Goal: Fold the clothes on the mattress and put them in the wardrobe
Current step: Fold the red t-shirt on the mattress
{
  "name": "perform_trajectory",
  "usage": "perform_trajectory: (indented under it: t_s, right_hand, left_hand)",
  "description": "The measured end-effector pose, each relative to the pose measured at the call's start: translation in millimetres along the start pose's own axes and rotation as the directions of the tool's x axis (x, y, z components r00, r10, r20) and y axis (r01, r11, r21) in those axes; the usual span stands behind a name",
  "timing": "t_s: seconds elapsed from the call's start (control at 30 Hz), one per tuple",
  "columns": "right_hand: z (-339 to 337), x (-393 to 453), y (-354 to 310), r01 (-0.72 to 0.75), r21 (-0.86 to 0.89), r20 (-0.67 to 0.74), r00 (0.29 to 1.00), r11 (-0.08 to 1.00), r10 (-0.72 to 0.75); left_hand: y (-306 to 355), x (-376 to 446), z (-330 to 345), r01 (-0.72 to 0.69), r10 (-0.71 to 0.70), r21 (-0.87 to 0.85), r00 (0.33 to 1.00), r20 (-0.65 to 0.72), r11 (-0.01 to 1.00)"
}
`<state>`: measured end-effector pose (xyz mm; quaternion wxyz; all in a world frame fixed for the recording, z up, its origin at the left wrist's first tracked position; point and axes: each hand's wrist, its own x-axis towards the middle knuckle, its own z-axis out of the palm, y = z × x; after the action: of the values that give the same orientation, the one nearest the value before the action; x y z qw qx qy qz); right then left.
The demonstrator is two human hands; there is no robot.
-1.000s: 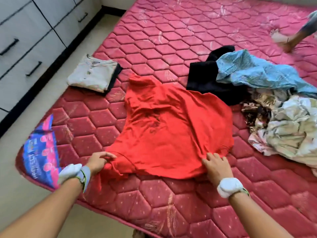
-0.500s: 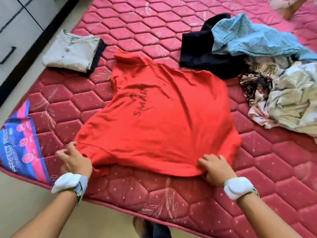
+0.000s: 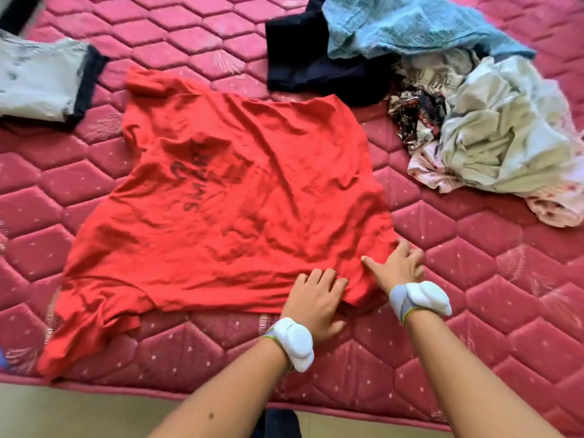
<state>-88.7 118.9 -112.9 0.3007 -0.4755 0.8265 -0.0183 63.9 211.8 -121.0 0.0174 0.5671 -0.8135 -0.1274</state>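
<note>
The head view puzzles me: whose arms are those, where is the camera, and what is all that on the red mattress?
No machine here: a person wears the camera on their head, looking down at their own arms. Both hands lie flat on the near hem of a red T-shirt, spread on the quilted mattress: the left hand and the right hand side by side, pressing, with no grip on anything. White bands circle both wrists. A folded grey garment sits far left. Unfolded clothes are heaped far right: a black piece, a blue one, pale crumpled ones.
</note>
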Motion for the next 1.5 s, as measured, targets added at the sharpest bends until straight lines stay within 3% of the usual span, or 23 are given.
perform_trajectory:
  t_s: [0.07,0.13,0.23,0.27,0.33,0.4,0.47,0.53,0.6,0.67,0.7,0.73,0.83,0.9,0.93,1.0,1.07,1.1,1.17,1.27,1.37,1.43,1.5]
  right_hand:
    - [3,3,5,0.056,0.108,0.11,0.992,0.993,-0.068]
    - [-2,2,6,0.064,0.126,0.159,0.984,0.99,-0.084]
    - [-12,6,12,0.046,0.189,0.189,0.979,0.981,-0.082]
    - [-12,6,11,0.018,0.278,0.217,0.973,0.961,-0.081]
    - [-12,8,6,-0.188,0.564,0.386,0.921,0.804,-0.056]
    - [-12,15,-4,-0.362,0.689,0.549,0.826,0.628,-0.127]
    - [-11,27,-17,-0.33,0.728,0.519,0.838,0.6,-0.168]
    - [-8,47,-31,-0.146,0.768,0.298,0.943,0.624,-0.146]
    - [-7,72,-47,0.06,0.73,0.079,0.982,0.681,-0.171]
    - [-7,95,-67,0.241,0.643,-0.031,0.957,0.727,-0.29]
    - [-9,104,-79,0.327,0.589,-0.059,0.929,0.739,-0.365]
    - [-9,111,-92,0.415,0.539,-0.064,0.888,0.733,-0.455]
    - [-7,102,-124,0.7,0.369,-0.004,0.659,0.611,-0.753]
    - [-1,93,-129,0.783,0.274,0.047,0.569,0.559,-0.821]
    - [1,93,-128,0.794,0.246,0.029,0.567,0.555,-0.823]
    - [3,98,-128,0.723,0.266,-0.105,0.679,0.637,-0.727]
    - [-2,114,-139,0.49,0.312,-0.181,0.872,0.814,-0.456]
    - [-7,122,-147,0.344,0.318,-0.128,0.939,0.883,-0.32]
    - [-12,137,-164,0.26,0.278,-0.01,0.963,0.925,-0.268]
    - [-10,154,-192,0.455,0.307,0.083,0.862,0.836,-0.5]
    - [-4,153,-213,0.711,0.206,0.155,0.655,0.673,-0.739]
    - [-5,153,-217,0.835,0.072,0.074,0.541,0.546,-0.838]
    - [-10,158,-207,0.824,-0.007,-0.125,0.561,0.567,-0.818]
  left_hand:
    - [6,8,2,0.014,-0.015,-0.013,0.999,-0.039,1.0]
    - [4,10,5,-0.029,-0.002,-0.2,0.989,-0.151,0.979]
    - [5,20,-2,0.146,-0.283,-0.654,0.953,-0.109,0.743]
    - [3,22,-4,0.227,-0.381,-0.693,0.922,-0.074,0.684]
    - [-2,28,-9,0.325,-0.416,-0.568,0.909,-0.033,0.756]
    - [-5,29,-7,0.262,-0.297,-0.361,0.954,-0.046,0.895]
    - [-6,34,-2,0.173,-0.189,-0.202,0.98,-0.066,0.964]
    - [-4,47,-2,0.102,-0.121,-0.177,0.988,-0.1,0.979]
    - [-3,59,0,-0.167,0.157,-0.199,0.985,-0.064,0.966]
    - [-1,62,3,-0.46,0.493,-0.233,0.864,0.105,0.857]
    - [0,63,1,-0.496,0.568,-0.319,0.8,0.194,0.808]
    - [-1,65,-1,-0.449,0.563,-0.404,0.794,0.229,0.797]
    - [-15,82,-17,-0.186,0.189,-0.505,0.981,-0.045,0.843]
    - [-39,107,-19,0.051,-0.177,-0.368,0.931,-0.319,0.928]
    - [-52,120,-18,0.239,-0.337,-0.294,0.872,-0.355,0.926]
    - [-74,140,-10,0.476,-0.511,-0.185,0.807,-0.297,0.86]
    - [-87,151,3,0.516,-0.523,-0.092,0.824,-0.216,0.851]
    - [-89,153,8,0.512,-0.512,-0.053,0.837,-0.195,0.857]
    - [-90,153,11,0.511,-0.507,-0.033,0.841,-0.19,0.859]
    - [-91,153,14,0.521,-0.514,-0.018,0.834,-0.199,0.853]
    - [-91,152,15,0.517,-0.51,-0.01,0.841,-0.181,0.856]
    - [-92,153,13,0.521,-0.515,-0.004,0.842,-0.16,0.853]
    - [-91,154,10,0.511,-0.506,0.0,0.849,-0.15,0.859]
